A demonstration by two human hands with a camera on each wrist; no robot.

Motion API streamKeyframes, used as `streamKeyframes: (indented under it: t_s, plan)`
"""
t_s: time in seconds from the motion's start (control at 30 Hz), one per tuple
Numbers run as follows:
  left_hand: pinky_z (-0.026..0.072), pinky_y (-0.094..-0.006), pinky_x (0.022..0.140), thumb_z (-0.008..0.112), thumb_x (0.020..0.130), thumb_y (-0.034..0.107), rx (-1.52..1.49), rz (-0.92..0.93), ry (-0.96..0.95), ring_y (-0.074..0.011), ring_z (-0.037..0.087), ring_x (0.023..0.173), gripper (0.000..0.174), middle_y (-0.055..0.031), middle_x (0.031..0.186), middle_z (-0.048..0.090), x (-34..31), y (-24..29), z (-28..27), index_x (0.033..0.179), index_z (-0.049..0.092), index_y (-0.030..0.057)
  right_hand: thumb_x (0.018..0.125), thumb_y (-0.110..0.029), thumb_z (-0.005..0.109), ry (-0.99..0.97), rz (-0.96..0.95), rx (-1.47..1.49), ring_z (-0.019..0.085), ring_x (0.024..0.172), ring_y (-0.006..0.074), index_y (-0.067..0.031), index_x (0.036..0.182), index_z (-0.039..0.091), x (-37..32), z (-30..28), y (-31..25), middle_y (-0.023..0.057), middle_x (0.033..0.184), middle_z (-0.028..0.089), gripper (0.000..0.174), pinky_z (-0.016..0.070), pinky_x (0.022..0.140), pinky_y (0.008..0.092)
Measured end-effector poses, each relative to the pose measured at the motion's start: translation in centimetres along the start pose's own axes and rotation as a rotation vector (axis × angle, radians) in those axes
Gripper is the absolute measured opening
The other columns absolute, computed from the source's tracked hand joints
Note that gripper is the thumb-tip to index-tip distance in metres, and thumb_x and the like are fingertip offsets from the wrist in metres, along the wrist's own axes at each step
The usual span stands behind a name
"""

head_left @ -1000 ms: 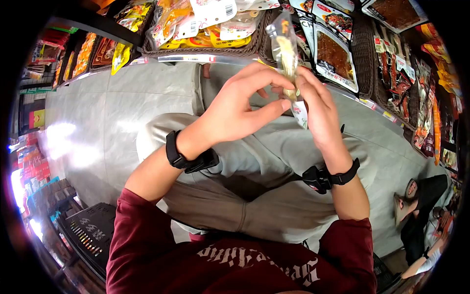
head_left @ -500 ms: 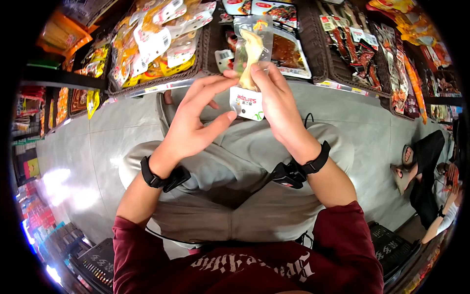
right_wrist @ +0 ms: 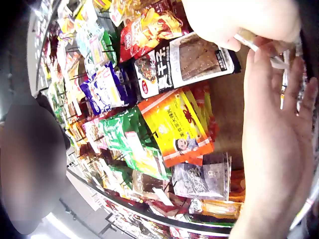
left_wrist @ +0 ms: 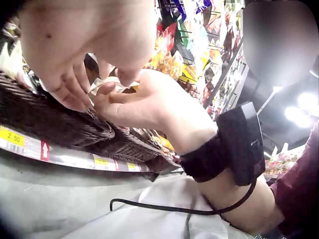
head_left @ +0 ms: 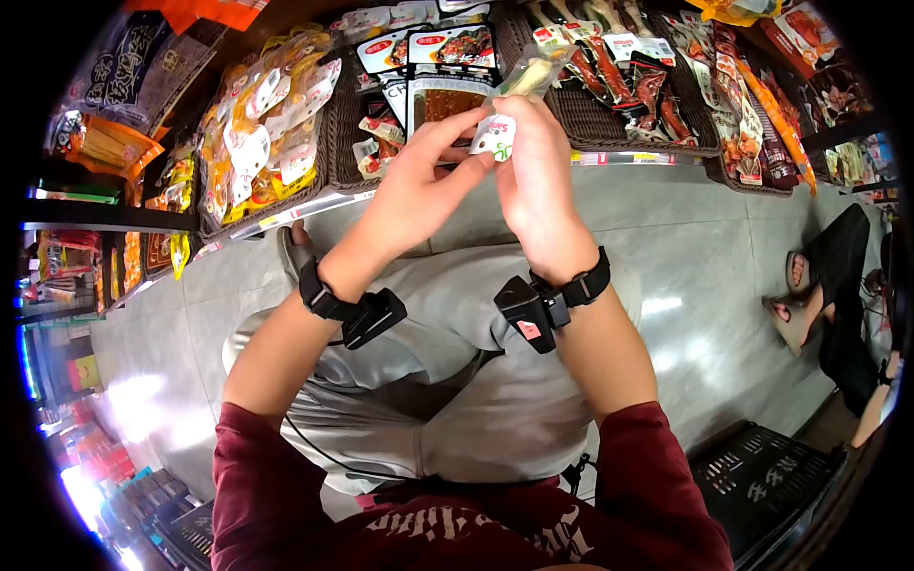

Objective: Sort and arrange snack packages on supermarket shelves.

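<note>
In the head view, a clear packet with pale food inside and a white label is tilted away from the body, over the shelf's front edge. My right hand grips it, fingers curled round its middle. The thumb and forefinger of my left hand pinch the label end. In the left wrist view my left hand meets my right hand at the packet, which is mostly hidden. The right wrist view shows my right hand above my left hand, a packet edge between them.
Wicker baskets of packaged food line the shelf, with flat black-and-white packs and red meat packs beyond my hands. A price strip runs along the front. Another person's sandalled foot is at the right; a black crate stands lower right.
The view has shifted right along the shelf. Both hands have moved farther out with the packet, its top now leaning right, and my left fingers have closed onto its label end.
</note>
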State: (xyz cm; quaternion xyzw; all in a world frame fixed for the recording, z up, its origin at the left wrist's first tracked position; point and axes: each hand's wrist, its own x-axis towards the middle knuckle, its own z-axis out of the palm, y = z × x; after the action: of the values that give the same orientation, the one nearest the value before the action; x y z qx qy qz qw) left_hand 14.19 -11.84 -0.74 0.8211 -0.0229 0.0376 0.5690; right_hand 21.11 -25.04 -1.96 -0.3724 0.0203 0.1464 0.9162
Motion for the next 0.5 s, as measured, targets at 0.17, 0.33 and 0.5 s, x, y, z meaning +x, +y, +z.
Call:
streamKeyframes:
  t_s: [0.17,0.33,0.5]
  plan:
    - [0.0510,-0.0295,0.092,0.066,0.100,0.011,0.146,-0.012,-0.081,-0.0133,0.064,0.112,0.055,-0.0060,0.140,0.057,-2.3,2.0,-0.5,0.153,0.049,0.0117,0.094,-0.008,0.065,0.032,-0.100,-0.172,0.068,0.086,0.0137,-0.0001,0.107,0.068,3.4,-1.2,-2.1,0.0048,0.098,0.070,0.015,0.0537,0.071,0.0304]
    - [0.0515,-0.0309,0.091,0.067,0.099,0.010,0.180,-0.107,-0.091,-0.0145,0.064,0.113,0.039,-0.0048,0.131,0.059,-5.6,0.8,-3.9,0.137,0.061,0.0099,0.086,-0.007,0.077,0.133,-0.586,-0.559,0.062,0.108,0.0203,0.0073,0.141,0.048,11.8,-2.4,-6.6,0.0162,0.122,0.063,0.064,0.0476,0.093,0.0319]
    - [0.0497,-0.0285,0.090,0.065,0.099,0.008,0.177,-0.171,-0.009,-0.0129,0.063,0.110,0.034,-0.0043,0.123,0.062,-8.7,-1.4,-8.3,0.133,0.062,0.0087,0.089,-0.005,0.075,0.331,-0.558,-0.606,0.064,0.102,0.0167,0.0072,0.146,0.047,13.7,-7.2,-6.2,0.0124,0.118,0.069,0.065,0.0503,0.090,0.0288]
